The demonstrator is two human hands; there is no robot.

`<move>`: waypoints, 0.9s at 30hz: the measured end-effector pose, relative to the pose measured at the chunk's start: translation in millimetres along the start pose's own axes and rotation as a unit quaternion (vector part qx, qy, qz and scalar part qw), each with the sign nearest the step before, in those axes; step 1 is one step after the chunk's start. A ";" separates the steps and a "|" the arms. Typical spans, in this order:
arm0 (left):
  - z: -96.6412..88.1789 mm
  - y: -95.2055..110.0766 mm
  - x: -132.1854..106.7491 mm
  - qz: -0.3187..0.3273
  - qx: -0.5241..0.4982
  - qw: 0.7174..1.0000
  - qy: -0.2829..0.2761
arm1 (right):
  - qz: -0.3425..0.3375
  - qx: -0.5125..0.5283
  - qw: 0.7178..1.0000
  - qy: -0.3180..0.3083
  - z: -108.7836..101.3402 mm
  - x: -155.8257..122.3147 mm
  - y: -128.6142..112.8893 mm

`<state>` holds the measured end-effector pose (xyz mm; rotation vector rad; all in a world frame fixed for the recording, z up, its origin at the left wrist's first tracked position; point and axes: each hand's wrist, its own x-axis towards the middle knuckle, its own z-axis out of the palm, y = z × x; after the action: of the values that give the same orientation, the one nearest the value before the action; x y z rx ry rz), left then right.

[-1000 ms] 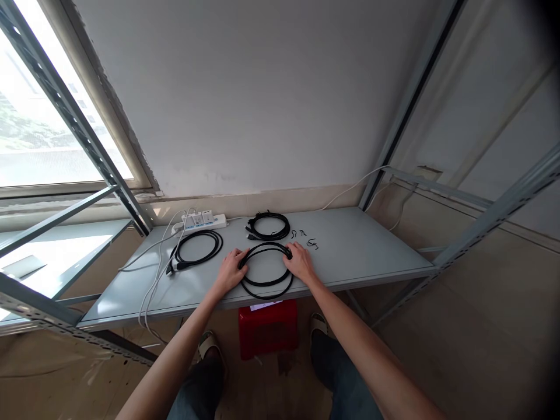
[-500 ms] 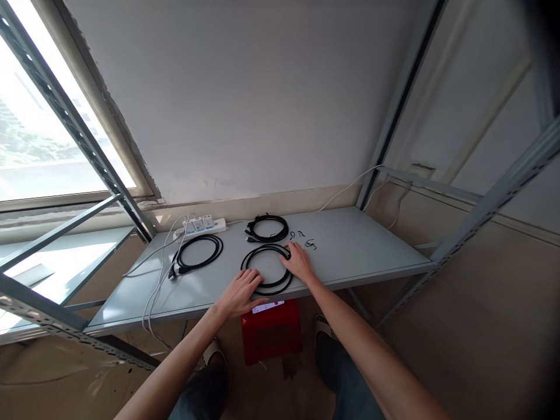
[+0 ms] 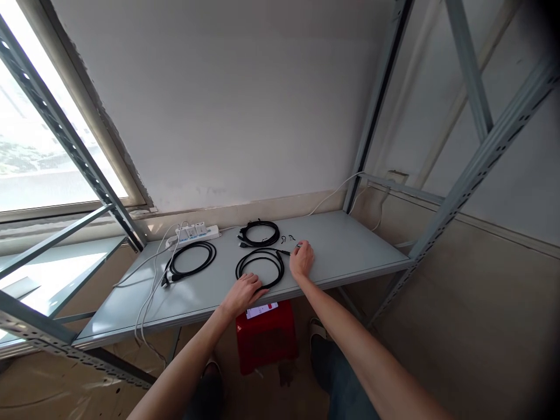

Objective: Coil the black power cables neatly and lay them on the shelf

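Note:
A black cable coil (image 3: 280, 268) lies at the front of the grey shelf board (image 3: 336, 251). My left hand (image 3: 245, 293) is closed on its near left side, the thumb along the front edge. Beyond the coil's right side, my right hand (image 3: 302, 258) has its fingers curled down in a pinch over a thin black tie, mostly hidden under the fingertips. One cable end (image 3: 284, 252) points at this hand. Two more short bent black ties (image 3: 283, 239) lie just behind it. A second black coil (image 3: 278, 233) rests farther back, and a third (image 3: 214, 254) to the left.
A white power strip (image 3: 212, 233) with plugs stands by the wall, its white cords (image 3: 146, 303) hanging over the front edge. Metal rack posts (image 3: 376, 111) rise at both sides. Below the board is a red stool (image 3: 266, 344) with a phone (image 3: 261, 310) on it.
My right hand has left the coil and moved right to the small ties, closing its fingers there. My left hand stays at the coil's near side. The view has shifted slightly.

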<state>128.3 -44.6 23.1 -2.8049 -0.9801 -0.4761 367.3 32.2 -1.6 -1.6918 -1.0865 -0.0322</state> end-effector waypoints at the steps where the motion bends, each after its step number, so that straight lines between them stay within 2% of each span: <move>1: 0.4 0.5 -0.9 0.002 0.009 1.000 0.002 | 0.024 0.000 1.000 0.018 1.1 0.4 1.3; 3: 0.5 2.2 -2.6 0.007 0.023 1.000 0.003 | 0.068 0.003 0.997 0.045 1.5 3.1 4.9; 5: -0.3 4.1 -3.7 0.007 0.025 1.000 0.001 | 0.096 0.010 0.994 0.047 -1.8 10.9 11.9; 8: -2.8 6.4 -4.4 -0.004 0.005 1.000 0.003 | 0.087 0.003 0.996 -0.025 -14.6 32.0 31.0; 10: -4.7 7.1 -4.4 -0.005 -0.010 1.000 0.003 | 0.034 -0.025 0.994 -0.105 -25.0 47.5 46.9; 12: -5.8 7.0 -3.8 0.001 -0.014 1.000 0.001 | -0.017 -0.047 0.988 -0.144 -32.5 58.7 60.3; 16: -3.2 5.8 -1.6 0.003 0.002 1.000 -0.004 | -0.093 -0.082 0.980 -0.157 -33.9 62.9 67.6; 19: 0.7 5.5 -0.8 -0.006 0.014 1.000 0.005 | -0.158 -0.096 0.965 -0.186 -31.0 59.4 59.8; 25: 3.9 7.2 -2.2 -0.003 0.039 0.999 0.021 | -0.265 -0.103 0.940 -0.190 -29.5 59.6 48.1; 27: 3.8 7.7 -2.4 -0.002 0.041 0.999 0.025 | -0.275 -0.116 0.935 -0.191 -27.0 61.1 47.6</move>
<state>132.2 -51.2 18.6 -2.7048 -0.9737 -0.4917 447.1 49.6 5.3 -1.5794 -1.8928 -0.2022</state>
